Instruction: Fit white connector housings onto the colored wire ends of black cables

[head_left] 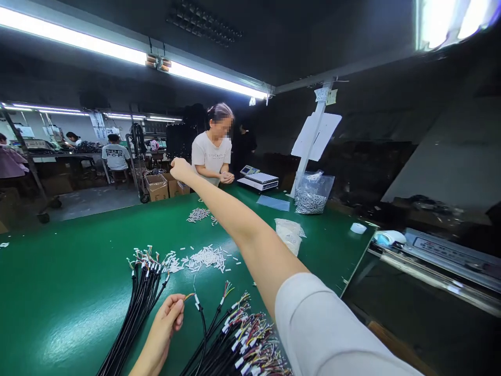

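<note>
My left hand [169, 317] pinches the thin coloured wire ends of a black cable [203, 326] low over the green table [62, 271]. My right hand [180, 168] is stretched far out over the table with its fingers curled shut; whether it holds anything cannot be seen. Beside the left hand lies a bundle of black cables with white end connectors [144, 284]. A second heap of cables with coloured wire ends [246, 339] lies under my right sleeve. Small white connector housings [203, 257] are scattered mid-table, with another small pile [198, 214] farther away.
A person in a white shirt [213, 151] stands at the table's far edge with hands together. Nearby are a scale [258, 181], a clear bag of small parts [312, 194], a smaller bag [288, 233], tape roll [357, 227], cardboard boxes [157, 187] and other seated workers [116, 155].
</note>
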Action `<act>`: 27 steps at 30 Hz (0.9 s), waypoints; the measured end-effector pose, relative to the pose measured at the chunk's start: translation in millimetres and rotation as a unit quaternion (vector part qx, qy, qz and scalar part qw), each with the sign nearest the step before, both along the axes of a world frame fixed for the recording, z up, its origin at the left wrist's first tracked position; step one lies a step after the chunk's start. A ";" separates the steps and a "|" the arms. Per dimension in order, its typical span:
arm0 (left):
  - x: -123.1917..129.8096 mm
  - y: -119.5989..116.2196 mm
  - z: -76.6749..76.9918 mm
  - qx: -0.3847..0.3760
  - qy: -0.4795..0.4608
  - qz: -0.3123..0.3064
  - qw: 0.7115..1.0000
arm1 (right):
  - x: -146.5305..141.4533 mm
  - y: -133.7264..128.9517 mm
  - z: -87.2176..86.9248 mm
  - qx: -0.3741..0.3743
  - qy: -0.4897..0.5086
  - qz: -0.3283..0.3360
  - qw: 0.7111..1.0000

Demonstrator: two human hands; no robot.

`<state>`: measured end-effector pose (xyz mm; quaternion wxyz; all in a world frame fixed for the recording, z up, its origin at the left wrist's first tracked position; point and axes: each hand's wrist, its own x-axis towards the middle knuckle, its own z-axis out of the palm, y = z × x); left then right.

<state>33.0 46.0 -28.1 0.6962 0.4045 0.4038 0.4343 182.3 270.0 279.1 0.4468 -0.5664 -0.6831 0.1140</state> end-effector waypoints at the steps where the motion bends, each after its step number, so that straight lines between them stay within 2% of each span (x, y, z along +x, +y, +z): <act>1: -1.9 0.1 3.6 -0.006 -0.005 -0.007 1.000 | 8.3 -15.3 -15.9 -0.021 0.030 0.005 0.999; 4: -7.6 -1.0 14.8 -0.019 -0.019 -0.024 0.999 | 38.0 -77.7 -84.4 -0.074 0.142 0.014 0.987; 7: -11.5 -4.8 24.0 -0.023 -0.018 -0.031 0.999 | 65.9 -147.9 -166.0 -0.122 0.251 -0.035 0.960; 9: -12.4 -7.7 28.7 -0.023 -0.013 -0.032 0.999 | 75.6 -187.3 -213.2 -0.170 0.312 -0.057 0.933; 11: -12.3 -9.5 32.5 -0.026 -0.001 -0.032 0.999 | 76.4 -216.2 -246.9 -0.223 0.356 -0.047 0.906; 12: -12.0 -9.8 34.0 -0.029 0.007 -0.035 0.999 | 74.5 -226.7 -257.9 -0.250 0.374 -0.029 0.893; 14: -10.9 -9.1 35.6 -0.033 0.020 -0.044 0.998 | 69.3 -240.3 -269.2 -0.307 0.408 0.034 0.859; 16: -9.1 -7.2 34.9 -0.034 0.029 -0.061 0.997 | 64.8 -245.6 -269.8 -0.353 0.429 0.111 0.824; 18: -6.5 -4.8 32.1 -0.029 0.041 -0.069 0.996 | 61.2 -244.3 -265.8 -0.365 0.434 0.166 0.807; 21: -2.3 -1.4 25.3 -0.013 0.063 -0.065 0.996 | 53.7 -236.7 -264.2 -0.330 0.416 0.180 0.828; 24: -0.3 1.7 16.2 0.007 0.076 -0.058 0.995 | 42.0 -232.2 -274.6 -0.292 0.404 0.168 0.851; 27: -0.8 5.1 6.3 0.003 0.078 -0.045 0.996 | 32.8 -227.4 -278.8 -0.300 0.378 0.169 0.859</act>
